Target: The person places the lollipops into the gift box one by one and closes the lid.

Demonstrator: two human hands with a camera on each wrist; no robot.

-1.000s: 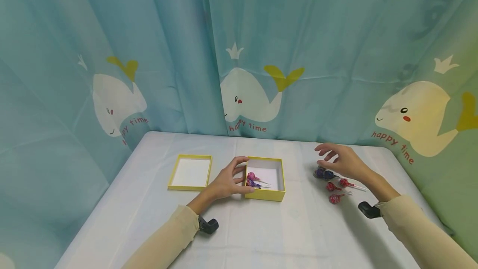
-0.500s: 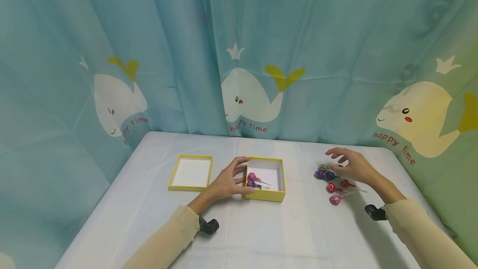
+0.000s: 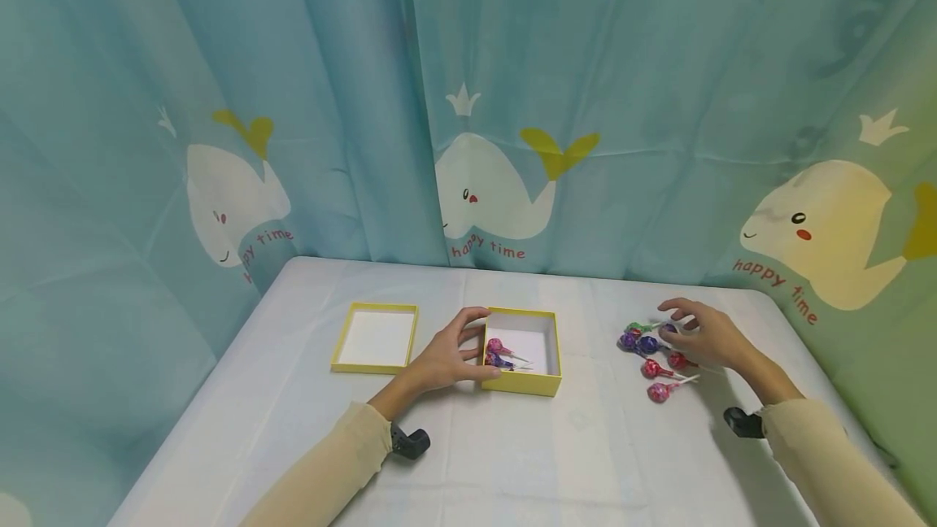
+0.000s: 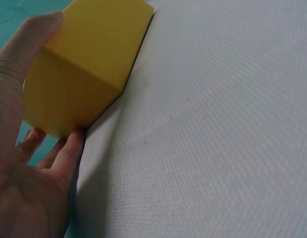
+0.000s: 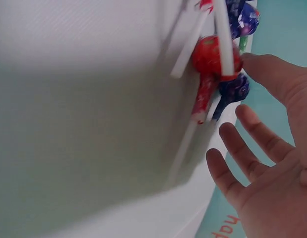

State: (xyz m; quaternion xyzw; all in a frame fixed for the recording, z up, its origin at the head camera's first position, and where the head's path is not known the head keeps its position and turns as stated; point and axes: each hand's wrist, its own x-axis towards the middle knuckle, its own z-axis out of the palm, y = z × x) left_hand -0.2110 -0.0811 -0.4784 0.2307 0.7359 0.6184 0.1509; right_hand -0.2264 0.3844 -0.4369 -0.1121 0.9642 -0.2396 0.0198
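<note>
My left hand (image 3: 439, 358) holds a yellow box (image 3: 521, 383) at its left side, thumb on the front face and fingers toward the back corner. In the left wrist view the fingers and thumb touch the box's yellow walls (image 4: 101, 39). Inside lie a pink lollipop (image 3: 494, 346) and a purple one (image 3: 494, 360). My right hand (image 3: 710, 336) hovers over a group of wrapped lollipops, its fingers spread and loosely bent with nothing between them. Nearest are a dark blue lollipop (image 5: 234, 88) and a red lollipop (image 5: 211, 54). A green-wrapped one (image 3: 635, 328) lies behind.
A shallow yellow-edged lid (image 3: 375, 337) lies left of the box on the white table (image 3: 542, 462). A pink lollipop (image 3: 658, 392) and a red one (image 3: 650, 368) lie nearer the front of the group. A blue whale-print curtain (image 3: 344, 145) hangs behind the table.
My right hand has moved right and toward me over the lollipops, uncovering the green one and more of the purple ones. The left hand and box have stayed in place.
</note>
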